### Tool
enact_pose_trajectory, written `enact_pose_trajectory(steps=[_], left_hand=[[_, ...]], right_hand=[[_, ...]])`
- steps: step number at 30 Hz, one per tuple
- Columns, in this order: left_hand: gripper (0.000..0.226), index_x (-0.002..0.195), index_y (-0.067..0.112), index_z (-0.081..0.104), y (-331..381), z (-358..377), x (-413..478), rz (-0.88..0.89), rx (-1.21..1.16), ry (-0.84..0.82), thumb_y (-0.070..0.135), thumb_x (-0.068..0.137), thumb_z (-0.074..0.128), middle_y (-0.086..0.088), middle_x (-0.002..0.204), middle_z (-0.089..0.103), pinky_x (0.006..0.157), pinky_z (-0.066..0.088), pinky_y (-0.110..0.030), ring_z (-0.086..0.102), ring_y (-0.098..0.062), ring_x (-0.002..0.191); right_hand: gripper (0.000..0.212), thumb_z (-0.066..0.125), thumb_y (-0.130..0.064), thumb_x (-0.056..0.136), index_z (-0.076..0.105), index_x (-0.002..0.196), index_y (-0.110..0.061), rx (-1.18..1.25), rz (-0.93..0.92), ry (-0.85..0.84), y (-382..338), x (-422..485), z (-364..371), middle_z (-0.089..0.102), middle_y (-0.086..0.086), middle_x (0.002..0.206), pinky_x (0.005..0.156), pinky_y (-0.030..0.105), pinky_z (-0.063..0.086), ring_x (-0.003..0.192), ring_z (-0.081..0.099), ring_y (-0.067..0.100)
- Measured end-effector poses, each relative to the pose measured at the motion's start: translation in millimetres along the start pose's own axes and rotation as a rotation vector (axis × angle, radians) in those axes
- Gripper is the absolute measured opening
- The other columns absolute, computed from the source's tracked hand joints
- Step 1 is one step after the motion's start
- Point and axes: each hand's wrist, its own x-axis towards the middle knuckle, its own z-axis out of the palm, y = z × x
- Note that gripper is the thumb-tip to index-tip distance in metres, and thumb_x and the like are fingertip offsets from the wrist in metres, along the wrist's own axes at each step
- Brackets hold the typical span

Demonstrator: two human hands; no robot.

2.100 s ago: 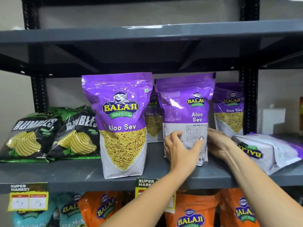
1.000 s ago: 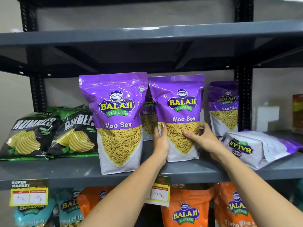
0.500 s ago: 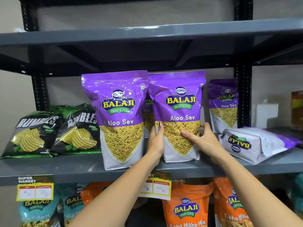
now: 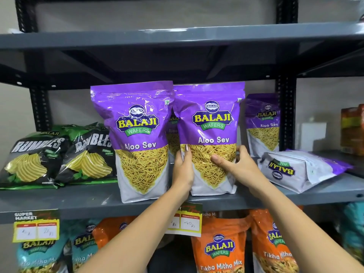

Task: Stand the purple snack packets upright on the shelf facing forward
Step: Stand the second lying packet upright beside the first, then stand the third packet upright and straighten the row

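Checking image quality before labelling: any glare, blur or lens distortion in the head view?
Head view: glare streaks on the glossy tops of both front purple packets and on the upper shelf edge; wide-angle bowing curves the shelf edges; the back packet and the price tag are soft, handwriting unreadable; left hand and right hand sharp enough.

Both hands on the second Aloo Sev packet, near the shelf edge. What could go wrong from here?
1. The held packet stands close to the shelf's front lip; when the left hand and right hand let go, it may tip forward.
2. Its top overlaps the neighbouring packet, so any nudge could shift or topple that one.
3. One purple packet lies flat at right, logo upside down; reaching for it might brush the freshly stood one.
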Motion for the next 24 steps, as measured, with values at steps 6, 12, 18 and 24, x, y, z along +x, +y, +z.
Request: enact_pose_trajectory(steps=[6, 12, 18, 24], left_hand=[[0.049, 0.138, 0.009, 0.04, 4, 20, -65, 0.818, 0.324, 0.223, 0.031, 0.095, 0.044, -0.014, 0.146, 0.037, 0.118, 0.025, -0.036, 0.033, -0.026, 0.141], [0.039, 0.125, 0.012, 0.054, 21, 82, -84, 1.048, 0.449, -0.358, 0.024, 0.088, 0.055, -0.006, 0.13, 0.056, 0.108, 0.039, -0.036, 0.05, -0.021, 0.125], [0.026, 0.109, 0.014, 0.06, 22, 169, -21, 0.235, 0.364, -0.333, 0.029, 0.091, 0.049, -0.01, 0.119, 0.065, 0.097, 0.045, -0.035, 0.06, -0.028, 0.113], [0.062, 0.135, 0.004, 0.051, 6, 212, 12, -0.477, 0.22, -0.5, 0.048, 0.09, 0.053, -0.017, 0.14, 0.054, 0.106, 0.044, -0.035, 0.055, -0.031, 0.126]], right_hand=[[0.092, 0.059, -0.074, 0.067, 0.037, 0.141, -0.023, -0.114, -0.057, 0.143, -5, -10, -25, 0.059, -0.002, 0.116, 0.095, 0.037, 0.047, 0.103, 0.059, 0.017], [0.013, 0.065, -0.027, 0.084, 0.068, 0.088, -0.014, -0.367, -0.109, 0.655, -1, -18, -123, 0.066, 0.003, 0.084, 0.082, 0.033, 0.046, 0.092, 0.066, 0.031], [0.063, 0.044, -0.054, 0.091, 0.049, 0.129, -0.004, -0.649, 0.413, 0.544, 43, -8, -189, 0.055, 0.026, 0.135, 0.098, 0.043, 0.039, 0.124, 0.051, 0.042], [0.089, 0.048, -0.063, 0.084, 0.027, 0.146, -0.004, -0.46, 0.484, 0.419, 64, 19, -194, 0.056, 0.025, 0.132, 0.077, 0.035, 0.052, 0.098, 0.065, 0.037]])
